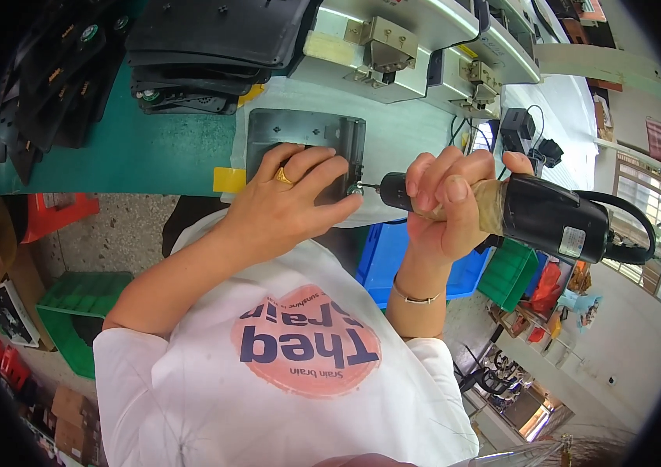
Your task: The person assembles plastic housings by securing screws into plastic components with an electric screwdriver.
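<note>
A black plastic casing (303,128) lies near the front edge of the workbench. My left hand (288,191), with a gold ring on one finger, bends over it and grips its near part, hiding much of that side. The thumb tip rests by a small round greenish part (355,189) at the casing's right edge. Wrapped round the tape-covered grip of a black electric screwdriver (552,218) is my right hand (451,194). The screwdriver lies nearly level, its thin bit pointing left at the greenish part. Whether the bit touches a screw is too small to tell.
Stacked black panels (217,35) stand behind the casing, with more black parts (58,78) at the far left. White machines with metal fittings (389,47) line the back. Below the bench edge are a blue crate (385,257) and green crates (73,288). A black cable (634,210) trails from the screwdriver.
</note>
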A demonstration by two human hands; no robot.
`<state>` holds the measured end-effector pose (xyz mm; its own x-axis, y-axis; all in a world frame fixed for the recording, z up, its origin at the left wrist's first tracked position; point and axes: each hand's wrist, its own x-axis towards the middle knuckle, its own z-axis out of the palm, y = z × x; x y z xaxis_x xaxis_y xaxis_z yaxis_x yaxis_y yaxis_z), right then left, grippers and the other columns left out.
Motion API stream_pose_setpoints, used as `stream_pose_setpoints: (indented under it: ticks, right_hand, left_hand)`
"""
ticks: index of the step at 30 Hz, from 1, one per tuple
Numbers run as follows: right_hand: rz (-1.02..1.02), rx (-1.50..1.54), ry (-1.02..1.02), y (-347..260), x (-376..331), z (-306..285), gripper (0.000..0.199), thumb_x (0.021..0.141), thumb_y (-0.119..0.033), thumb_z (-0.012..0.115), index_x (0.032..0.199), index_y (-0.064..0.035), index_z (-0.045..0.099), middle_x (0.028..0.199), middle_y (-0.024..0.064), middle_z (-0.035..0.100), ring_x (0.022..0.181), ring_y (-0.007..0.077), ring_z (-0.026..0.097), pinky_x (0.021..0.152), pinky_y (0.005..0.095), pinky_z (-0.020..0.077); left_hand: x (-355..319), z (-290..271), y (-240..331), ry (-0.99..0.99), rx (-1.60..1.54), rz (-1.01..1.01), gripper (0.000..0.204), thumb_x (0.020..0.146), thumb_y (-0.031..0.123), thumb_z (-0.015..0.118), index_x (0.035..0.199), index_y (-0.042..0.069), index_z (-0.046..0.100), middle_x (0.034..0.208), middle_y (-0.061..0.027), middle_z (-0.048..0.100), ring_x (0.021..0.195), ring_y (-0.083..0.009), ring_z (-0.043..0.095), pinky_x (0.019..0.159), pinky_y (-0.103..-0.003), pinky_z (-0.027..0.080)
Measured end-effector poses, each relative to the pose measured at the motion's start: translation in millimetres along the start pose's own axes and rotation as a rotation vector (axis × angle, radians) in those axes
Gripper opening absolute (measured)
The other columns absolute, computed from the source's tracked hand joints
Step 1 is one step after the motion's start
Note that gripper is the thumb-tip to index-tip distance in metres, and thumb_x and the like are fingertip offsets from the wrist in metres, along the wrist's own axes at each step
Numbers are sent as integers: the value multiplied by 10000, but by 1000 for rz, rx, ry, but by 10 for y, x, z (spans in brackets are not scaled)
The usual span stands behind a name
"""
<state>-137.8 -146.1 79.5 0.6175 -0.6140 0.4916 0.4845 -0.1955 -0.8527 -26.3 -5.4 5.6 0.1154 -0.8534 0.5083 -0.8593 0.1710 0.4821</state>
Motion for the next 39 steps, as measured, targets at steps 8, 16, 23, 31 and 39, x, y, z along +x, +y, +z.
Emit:
stream_pose_setpoints:
  ticks: [8, 16, 23, 31, 39]
  right_hand:
    - [36, 76, 123, 45, -25, 29, 556, 845, 6, 681, 1289, -132, 377, 671, 27, 504, 488, 144, 470, 477, 325, 460]
    - [34, -71, 101, 37, -66, 166, 665, 800, 26, 733, 1296, -120, 316, 720, 33, 544, 554, 142, 523, 580, 341, 518]
    - [45, -92, 85, 61, -85, 137, 601, 779, 79, 727, 1182, -135, 336, 732, 46, 554, 549, 139, 514, 586, 336, 525]
    - [-29, -111, 56, 97, -96, 153, 580, 798, 80, 705, 1181, -154, 338, 725, 47, 551, 535, 146, 515, 565, 338, 523]
    - [-163, 94, 263, 39, 285, 94, 580, 866, 6, 624, 1331, -167, 324, 724, 20, 514, 547, 151, 494, 525, 329, 480]
  left_hand:
    - [12, 9, 5, 15, -13, -29, 277, 679, 161, 768, 937, 246, 719, 1095, -24, 560, 1119, -227, 504, 941, -422, 413]
    - [-5, -13, -20, -7, -19, -20, 258, 691, 165, 749, 940, 225, 724, 1089, -36, 558, 1092, -237, 511, 931, -410, 410]
    - [-9, -6, -23, -36, -59, -55, 273, 691, 155, 736, 953, 233, 727, 1094, -41, 558, 1082, -238, 515, 931, -410, 406]
    - [23, -19, -48, -23, -44, -34, 314, 674, 172, 729, 977, 252, 723, 1054, -47, 558, 1046, -233, 533, 939, -418, 388]
    - [-1, -7, -54, -32, -28, -1, 389, 671, 150, 717, 1043, 263, 706, 1050, -57, 546, 1026, -238, 543, 945, -433, 375]
